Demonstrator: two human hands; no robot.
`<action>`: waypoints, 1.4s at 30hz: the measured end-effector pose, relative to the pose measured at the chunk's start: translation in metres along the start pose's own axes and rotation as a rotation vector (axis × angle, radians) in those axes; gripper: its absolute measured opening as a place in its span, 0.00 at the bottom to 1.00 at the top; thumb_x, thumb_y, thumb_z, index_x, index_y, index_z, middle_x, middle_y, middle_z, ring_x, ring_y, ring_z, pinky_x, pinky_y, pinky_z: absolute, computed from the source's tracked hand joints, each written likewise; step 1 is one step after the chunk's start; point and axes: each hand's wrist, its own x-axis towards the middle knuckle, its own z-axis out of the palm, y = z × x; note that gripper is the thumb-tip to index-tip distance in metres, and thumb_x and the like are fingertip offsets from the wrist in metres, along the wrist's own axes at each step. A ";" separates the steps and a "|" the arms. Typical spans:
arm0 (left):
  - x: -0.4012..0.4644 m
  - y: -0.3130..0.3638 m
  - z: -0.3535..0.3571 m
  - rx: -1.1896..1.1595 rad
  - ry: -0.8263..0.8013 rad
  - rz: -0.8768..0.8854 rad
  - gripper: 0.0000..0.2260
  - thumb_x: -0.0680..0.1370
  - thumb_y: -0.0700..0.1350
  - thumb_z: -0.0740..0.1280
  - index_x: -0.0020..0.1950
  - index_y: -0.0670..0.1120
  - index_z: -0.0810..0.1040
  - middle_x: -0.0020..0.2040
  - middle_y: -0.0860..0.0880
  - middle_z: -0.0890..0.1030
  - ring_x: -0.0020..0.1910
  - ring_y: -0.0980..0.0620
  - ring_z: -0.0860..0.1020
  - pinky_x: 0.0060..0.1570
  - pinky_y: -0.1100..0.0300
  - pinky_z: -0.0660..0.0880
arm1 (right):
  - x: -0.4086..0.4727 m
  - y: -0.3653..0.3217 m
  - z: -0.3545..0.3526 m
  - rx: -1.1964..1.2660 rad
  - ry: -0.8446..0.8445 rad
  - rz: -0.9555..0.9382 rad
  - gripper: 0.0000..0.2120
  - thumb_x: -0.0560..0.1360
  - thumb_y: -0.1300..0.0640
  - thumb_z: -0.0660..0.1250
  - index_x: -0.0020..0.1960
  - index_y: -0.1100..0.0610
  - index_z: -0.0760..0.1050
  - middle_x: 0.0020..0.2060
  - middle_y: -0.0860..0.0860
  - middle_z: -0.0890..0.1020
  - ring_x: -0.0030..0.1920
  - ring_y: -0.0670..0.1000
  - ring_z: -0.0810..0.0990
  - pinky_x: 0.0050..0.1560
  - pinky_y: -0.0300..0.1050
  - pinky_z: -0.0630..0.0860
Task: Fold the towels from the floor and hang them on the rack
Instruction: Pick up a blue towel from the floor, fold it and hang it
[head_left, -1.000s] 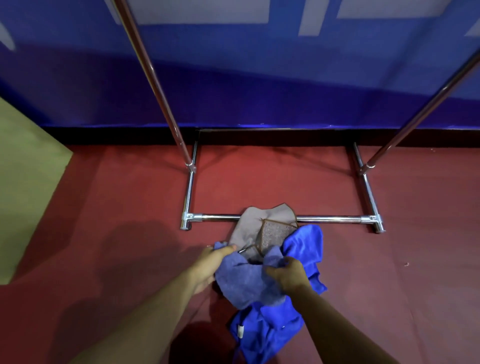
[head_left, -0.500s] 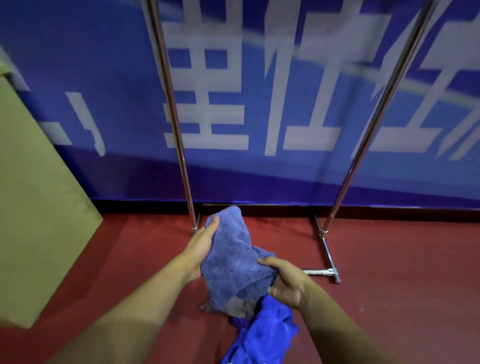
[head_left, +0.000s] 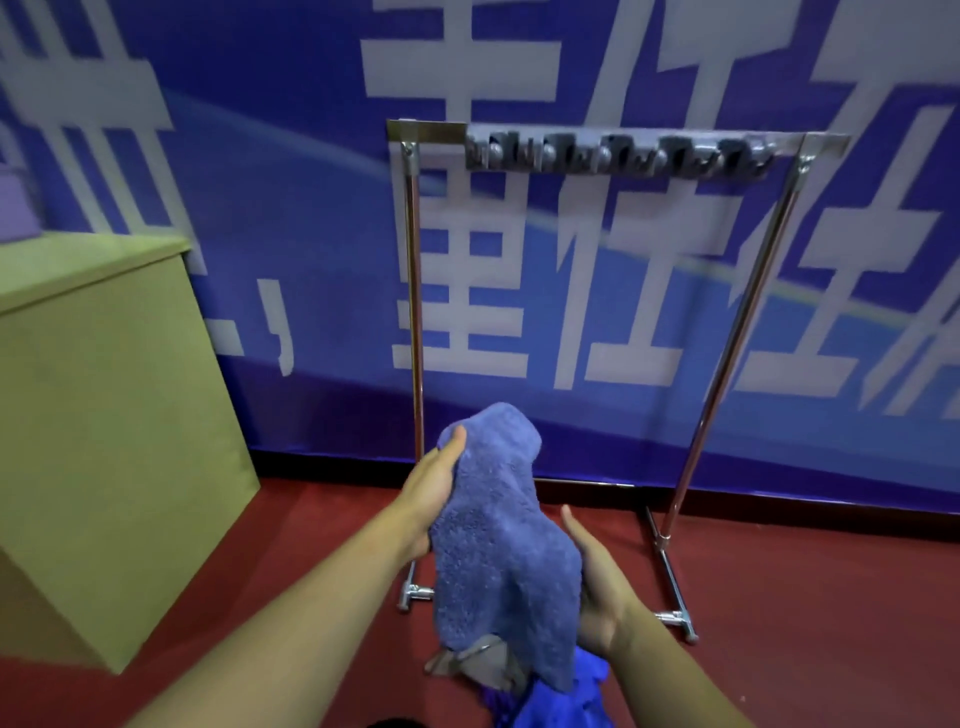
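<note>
In front of the rack, above the red floor, the person holds a periwinkle towel up between both hands. The left hand has its grip pinching the towel's upper left edge, thumb on top. The right hand cups the towel's right side, its grip curled around the cloth. Below them, a grey towel and a bright blue towel lie on the floor.
</note>
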 end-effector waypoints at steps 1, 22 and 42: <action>-0.001 -0.001 -0.004 -0.002 0.024 0.006 0.20 0.81 0.60 0.64 0.62 0.46 0.81 0.54 0.42 0.86 0.56 0.43 0.84 0.63 0.43 0.77 | 0.001 -0.002 -0.004 -0.037 0.032 -0.012 0.29 0.78 0.41 0.66 0.68 0.63 0.77 0.68 0.66 0.76 0.68 0.65 0.75 0.73 0.63 0.67; 0.019 -0.055 -0.082 0.032 0.081 -0.183 0.14 0.80 0.49 0.66 0.56 0.40 0.82 0.50 0.36 0.84 0.49 0.41 0.82 0.54 0.51 0.77 | 0.030 -0.031 -0.046 -0.316 0.305 -0.418 0.17 0.71 0.53 0.75 0.51 0.66 0.80 0.44 0.63 0.82 0.44 0.57 0.80 0.45 0.48 0.79; 0.023 -0.068 -0.073 0.465 0.304 0.304 0.02 0.81 0.46 0.67 0.51 0.49 0.79 0.46 0.48 0.84 0.43 0.53 0.80 0.49 0.54 0.77 | 0.019 -0.046 -0.075 -0.180 0.459 -0.429 0.17 0.74 0.68 0.72 0.62 0.63 0.77 0.51 0.57 0.84 0.45 0.50 0.82 0.36 0.39 0.82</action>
